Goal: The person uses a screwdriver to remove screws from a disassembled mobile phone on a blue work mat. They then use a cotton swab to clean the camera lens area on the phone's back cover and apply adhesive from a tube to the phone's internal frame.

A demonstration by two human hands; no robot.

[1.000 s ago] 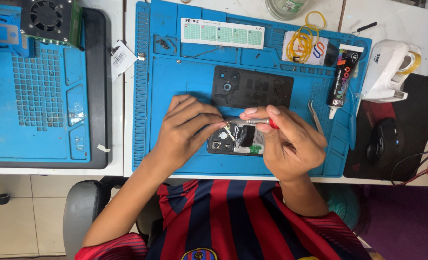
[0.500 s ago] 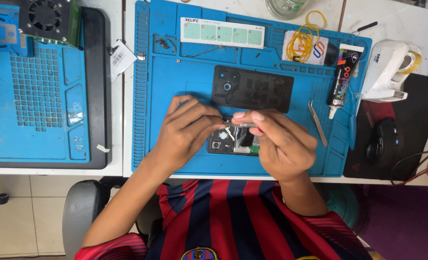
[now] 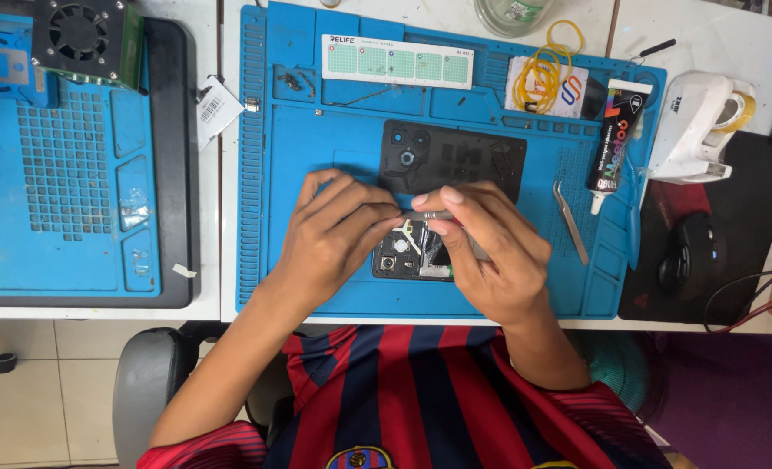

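Two hands meet over my opened phone (image 3: 407,252) near the blue mat's (image 3: 316,148) front edge, hiding most of it. My left hand (image 3: 338,234) and right hand (image 3: 481,252) pinch a thin metal tool (image 3: 429,214). Behind lies a black back cover (image 3: 455,161); spare tweezers (image 3: 570,221) and a black glue tube (image 3: 610,139) sit rightward.

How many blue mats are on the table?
2: a big blue mat under both hands, and another blue mat at the left, running out of view, under a small fan.
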